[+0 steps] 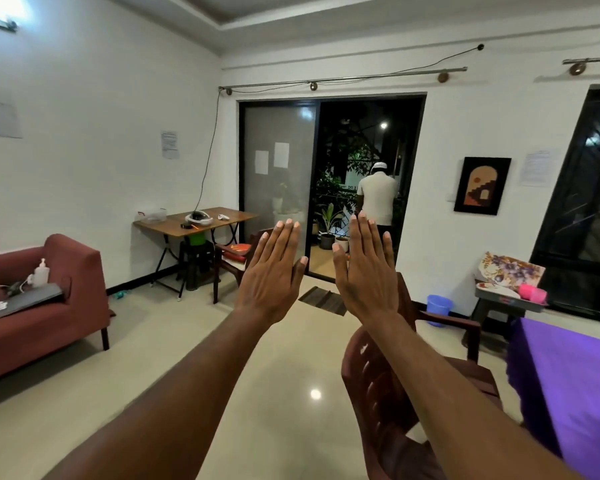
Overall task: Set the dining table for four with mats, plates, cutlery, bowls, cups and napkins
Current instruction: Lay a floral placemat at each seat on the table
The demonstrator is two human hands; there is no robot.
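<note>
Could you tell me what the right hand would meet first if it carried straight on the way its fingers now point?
Probably nothing close. The right hand is open and flat, fingers aimed ahead toward the open doorway, where a person stands with their back turned. The way looks free until there, though depth is hard to judge.

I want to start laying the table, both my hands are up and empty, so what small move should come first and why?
Probably turn right and reach for the stool by the window. Both the left hand and the right hand are held up flat with nothing in them, the purple table shows nothing laid on it, and the floral mats, a plate and pink cups sit on that stool.
</note>
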